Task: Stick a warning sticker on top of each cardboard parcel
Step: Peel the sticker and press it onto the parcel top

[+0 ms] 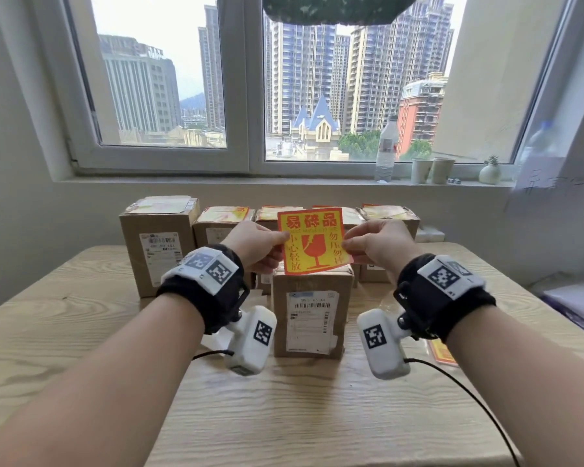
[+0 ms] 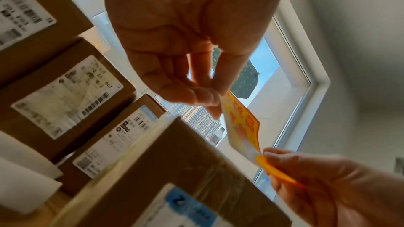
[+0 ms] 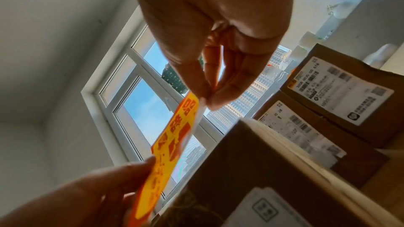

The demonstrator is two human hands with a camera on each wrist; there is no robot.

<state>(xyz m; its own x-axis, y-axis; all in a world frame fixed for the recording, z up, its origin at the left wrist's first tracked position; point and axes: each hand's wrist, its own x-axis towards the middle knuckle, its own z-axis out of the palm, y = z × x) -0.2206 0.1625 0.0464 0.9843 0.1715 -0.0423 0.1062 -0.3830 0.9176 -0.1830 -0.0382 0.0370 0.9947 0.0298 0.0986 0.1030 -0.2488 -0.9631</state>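
A yellow and red warning sticker (image 1: pixel 312 240) is held upright in the air between both hands, facing me. My left hand (image 1: pixel 260 246) pinches its left edge and my right hand (image 1: pixel 371 242) pinches its right edge. Just below it stands a cardboard parcel (image 1: pixel 312 315) with a white shipping label, nearest to me. In the left wrist view the sticker (image 2: pixel 242 123) hangs from my left fingertips (image 2: pixel 210 99) above the parcel (image 2: pixel 174 170). In the right wrist view my right fingertips (image 3: pixel 212 97) pinch the sticker (image 3: pixel 172 141) beside the parcel (image 3: pixel 251 161).
A row of several cardboard parcels (image 1: pixel 159 237) with yellow stickers on top stands at the far edge of the wooden table (image 1: pixel 81 332). Spare stickers (image 1: pixel 444 352) lie at the right. A bottle (image 1: pixel 386 150), cups and a small pot sit on the windowsill.
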